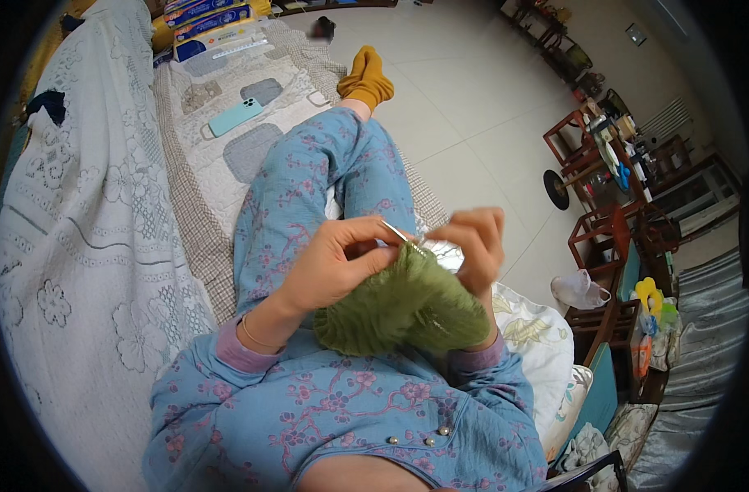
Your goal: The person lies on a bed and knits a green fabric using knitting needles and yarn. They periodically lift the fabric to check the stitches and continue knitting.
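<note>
A green knitted piece (405,301) hangs in folds over my lap, between my two hands. My left hand (334,264) grips its upper edge, thumb and fingers closed around it and a thin metal knitting needle (399,232). Stitches sit along the needle's lower part, and its bare tip points up and left over my fingers. My right hand (476,246) is blurred, curled at the knitting's right edge with fingertips near the needle. The knitting hides part of this hand's grip. Whether it also holds yarn or a second needle is unclear.
A light-blue phone (236,117) lies on the patchwork quilt (190,160), left of my outstretched legs. Packs of tissue (211,27) are stacked at its far end. White lace fabric (104,215) drapes along the left. Right are a pillow (534,338), a plastic bag (580,289) and wooden stools (599,237).
</note>
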Demonstrator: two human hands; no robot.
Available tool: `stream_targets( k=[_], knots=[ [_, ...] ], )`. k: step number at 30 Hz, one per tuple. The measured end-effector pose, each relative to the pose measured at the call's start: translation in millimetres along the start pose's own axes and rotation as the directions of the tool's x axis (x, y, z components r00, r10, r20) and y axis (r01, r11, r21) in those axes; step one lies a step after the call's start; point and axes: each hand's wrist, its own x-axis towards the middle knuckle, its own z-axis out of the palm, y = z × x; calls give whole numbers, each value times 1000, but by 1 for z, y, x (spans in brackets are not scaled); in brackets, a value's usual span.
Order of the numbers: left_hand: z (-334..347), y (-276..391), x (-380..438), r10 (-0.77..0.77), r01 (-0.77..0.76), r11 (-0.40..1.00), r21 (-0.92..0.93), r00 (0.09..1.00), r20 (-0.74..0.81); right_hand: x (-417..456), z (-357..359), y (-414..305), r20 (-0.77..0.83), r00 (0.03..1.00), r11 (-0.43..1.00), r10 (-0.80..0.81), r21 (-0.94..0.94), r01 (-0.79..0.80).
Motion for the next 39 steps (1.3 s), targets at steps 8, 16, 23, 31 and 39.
stream_targets(
  k=[8,16,23,31,39],
  knots=[
    [4,-10,1,-31,31,999,-10,999,44,8,2,12,56,994,980,-99,180,87],
    [-8,-4,3,-28,26,975,-219,1000,-5,-1,-9,2,-15,999,997,-35,75,36],
    [-3,0,2,-3,6,986,-169,1000,14,-2,-7,3,-36,998,999,-45,-6,45],
    [-2,0,2,26,-28,999,-43,998,-60,-3,-11,3,-93,995,992,36,127,-24],
    [-4,4,0,-49,40,991,-130,997,-62,-4,-9,4,-49,998,973,51,229,-38]
  ],
)
